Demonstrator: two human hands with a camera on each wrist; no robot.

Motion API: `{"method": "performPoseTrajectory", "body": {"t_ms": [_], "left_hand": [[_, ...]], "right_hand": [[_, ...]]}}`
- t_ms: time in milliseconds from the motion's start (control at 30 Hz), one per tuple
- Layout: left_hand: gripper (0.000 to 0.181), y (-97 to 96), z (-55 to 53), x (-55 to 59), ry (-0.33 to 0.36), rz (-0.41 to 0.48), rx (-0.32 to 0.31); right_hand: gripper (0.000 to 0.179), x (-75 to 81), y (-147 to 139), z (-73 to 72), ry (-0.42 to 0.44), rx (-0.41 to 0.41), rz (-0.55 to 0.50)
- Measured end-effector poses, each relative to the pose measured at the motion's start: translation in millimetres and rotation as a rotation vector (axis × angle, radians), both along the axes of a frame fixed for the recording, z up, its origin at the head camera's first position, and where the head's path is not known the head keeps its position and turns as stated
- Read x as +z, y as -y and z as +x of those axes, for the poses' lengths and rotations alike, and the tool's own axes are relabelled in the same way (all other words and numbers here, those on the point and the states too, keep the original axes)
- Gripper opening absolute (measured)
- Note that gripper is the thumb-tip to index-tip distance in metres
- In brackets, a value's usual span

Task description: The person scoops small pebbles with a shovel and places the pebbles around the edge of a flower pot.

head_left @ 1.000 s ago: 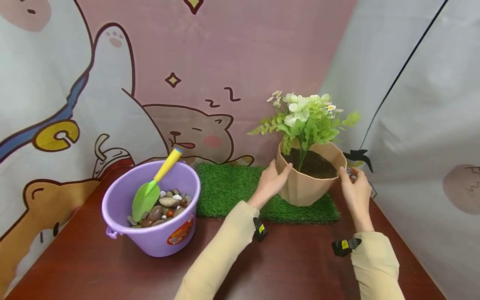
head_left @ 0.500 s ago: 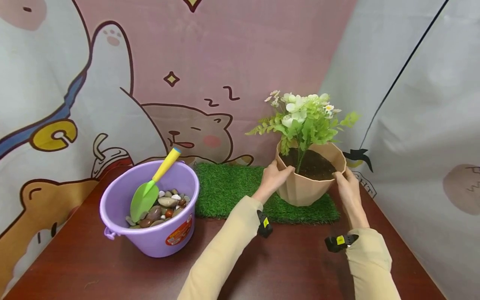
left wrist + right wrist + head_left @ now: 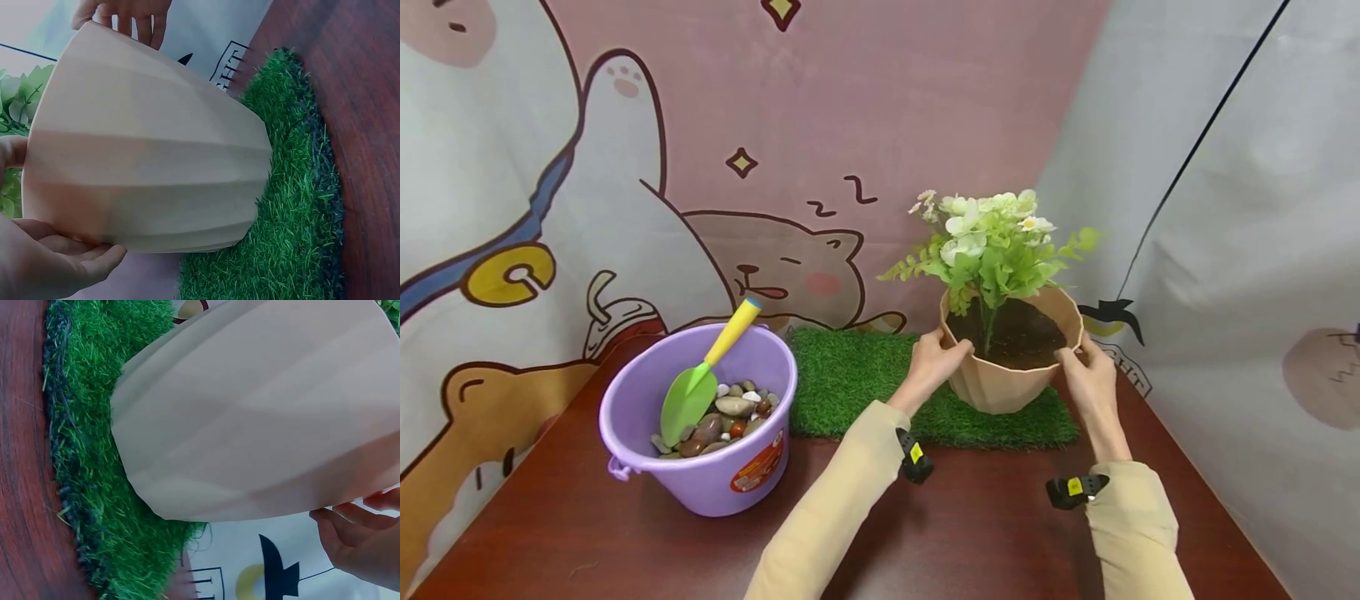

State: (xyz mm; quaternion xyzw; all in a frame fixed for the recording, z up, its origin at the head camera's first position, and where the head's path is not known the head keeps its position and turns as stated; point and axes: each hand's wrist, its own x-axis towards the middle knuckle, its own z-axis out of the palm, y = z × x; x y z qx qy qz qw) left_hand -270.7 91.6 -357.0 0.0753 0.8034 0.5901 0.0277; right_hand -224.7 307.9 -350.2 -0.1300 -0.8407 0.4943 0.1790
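A faceted beige flowerpot stands on a strip of artificial grass, at the right of the head view. Dark soil fills it below the rim, and a bunch of white flowers with green leaves rises from the soil. My left hand grips the pot's left rim, thumb over the edge and fingers along the outer wall. At the right rim my right hand holds the pot the same way; its fingertips press the outside in the right wrist view.
A purple bucket stands left on the dark red table. Inside are pebbles and a green trowel with a yellow handle leaning on the rim. A cartoon-printed cloth hangs close behind the pot and along the right.
My right hand has moved inward onto the rim. Pot and flowers have shifted a little to the left, with both hands following. Bucket and trowel stay put.
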Motion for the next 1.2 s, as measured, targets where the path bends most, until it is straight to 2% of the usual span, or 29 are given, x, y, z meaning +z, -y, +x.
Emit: {"method": "performPoseTrajectory", "body": {"t_ms": [167,367,500,600,733,967,1200], "left_hand": [[0.016,16.9,4.3,1.1,-0.022,-0.002,0.016],[0.016,39.1,12.5,12.6,-0.071,-0.025,0.063],[0.016,54.8,19.9,21.5,-0.072,-0.014,0.117],[0.016,65.6,23.9,24.0,-0.08,-0.023,0.18],[0.018,78.1,26.9,21.6,-0.077,-0.036,0.24],[0.024,92.6,27.8,13.1,-0.051,-0.038,0.264],[0.026,100.6,18.5,4.8,-0.099,-0.081,0.317]], "right_hand": [[0.058,3.7,11.2,3.4,-0.003,0.056,0.044],[0.056,13.7,30.5,4.1,-0.032,0.115,0.073],[0.055,20.4,47.1,1.1,-0.061,0.172,0.025],[0.056,20.8,58.5,-2.1,-0.055,0.215,0.005],[0.057,14.3,70.7,-6.5,-0.03,0.268,-0.003],[0.059,-0.1,83.6,-11.3,0.053,0.312,-0.01],[0.059,-7.2,94.4,-24.8,0.041,0.315,-0.052]]}}
